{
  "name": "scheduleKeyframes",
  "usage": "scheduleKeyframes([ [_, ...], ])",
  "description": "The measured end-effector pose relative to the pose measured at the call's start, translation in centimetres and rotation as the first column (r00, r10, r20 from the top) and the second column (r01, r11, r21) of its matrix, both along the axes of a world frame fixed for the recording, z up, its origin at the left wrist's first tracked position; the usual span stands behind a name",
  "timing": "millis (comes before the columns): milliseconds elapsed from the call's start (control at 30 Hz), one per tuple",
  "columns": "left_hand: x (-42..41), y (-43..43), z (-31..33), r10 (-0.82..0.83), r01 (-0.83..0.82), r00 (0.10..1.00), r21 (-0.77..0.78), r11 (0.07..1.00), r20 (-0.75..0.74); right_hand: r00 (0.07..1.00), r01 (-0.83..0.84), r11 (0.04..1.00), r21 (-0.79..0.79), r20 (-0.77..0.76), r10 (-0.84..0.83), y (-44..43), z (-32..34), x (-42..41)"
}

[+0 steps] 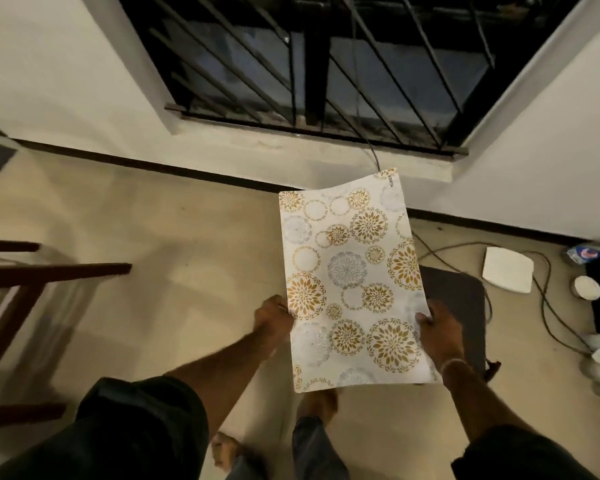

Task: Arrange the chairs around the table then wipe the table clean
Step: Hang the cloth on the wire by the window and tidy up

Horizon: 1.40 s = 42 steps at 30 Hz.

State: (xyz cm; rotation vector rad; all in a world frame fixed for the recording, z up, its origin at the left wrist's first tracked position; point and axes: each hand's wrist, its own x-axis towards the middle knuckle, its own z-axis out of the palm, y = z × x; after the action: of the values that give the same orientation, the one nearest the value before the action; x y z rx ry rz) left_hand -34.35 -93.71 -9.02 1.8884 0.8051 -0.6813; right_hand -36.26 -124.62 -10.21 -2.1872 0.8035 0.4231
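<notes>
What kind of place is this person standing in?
Probably a room in a home: a barred window in a plain white wall, dark wooden furniture on a pale floor, and a flowered table mat gripped by the left hand and right hand.

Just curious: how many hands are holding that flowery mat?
2. The left hand holds the mat at its left edge; the right hand holds its right edge.

one wide-angle camera rides on my head, looking forward and steeply down. it faces the barred window (309, 64) and the wall below it, with the floor (187, 220) spread underneath. my left hand (272, 317) and right hand (437, 327) sit near, low in the middle, gripping the patterned mat (350, 282).
</notes>
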Motion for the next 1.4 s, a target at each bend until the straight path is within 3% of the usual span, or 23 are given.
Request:
scheduleKeyframes([
  [367, -9.2, 21.0, 9.8, 0.338, -0.335, 0.934, -0.047, 0.941, 0.120, 0.935, -0.311, 0.949, 0.056, 0.197, 0.295, 21.3, 9.9, -0.8],
  [667, -20.6, 38.3, 15.4, 0.551, -0.561, 0.801, -0.026, 0.827, 0.235, 0.816, -0.533, 0.837, 0.122, 0.333, 0.471, 41.2, 15.0, -4.4],
  [900, -27.5, 49.1, 18.3, 0.695, -0.730, 0.663, 0.033, 0.683, 0.279, 0.696, -0.692, 0.703, 0.164, 0.409, 0.590, 55.9, 17.0, -6.1],
  [1033, -32.3, 60.2, 7.1, 0.753, -0.782, 0.603, 0.011, 0.623, 0.266, 0.614, -0.777, 0.607, 0.167, 0.417, 0.671, 64.0, 17.4, -6.7],
  [1067, -33.5, 61.8, 7.0, 0.764, -0.794, 0.592, 0.024, 0.608, 0.256, 0.593, -0.796, 0.580, 0.175, 0.419, 0.687, 66.3, 17.3, -6.9],
  [1200, -34.6, 61.7, 18.3, 0.846, -0.895, 0.418, -0.011, 0.446, 0.332, 0.537, -0.842, 0.499, 0.205, 0.413, 0.735, 74.2, 17.1, -7.4],
  [1400, -38.6, 69.0, 17.7, 0.926, -0.958, 0.283, 0.021, 0.287, 0.251, 0.386, -0.922, 0.339, 0.187, 0.361, 0.849, 85.7, 16.4, -8.4],
])
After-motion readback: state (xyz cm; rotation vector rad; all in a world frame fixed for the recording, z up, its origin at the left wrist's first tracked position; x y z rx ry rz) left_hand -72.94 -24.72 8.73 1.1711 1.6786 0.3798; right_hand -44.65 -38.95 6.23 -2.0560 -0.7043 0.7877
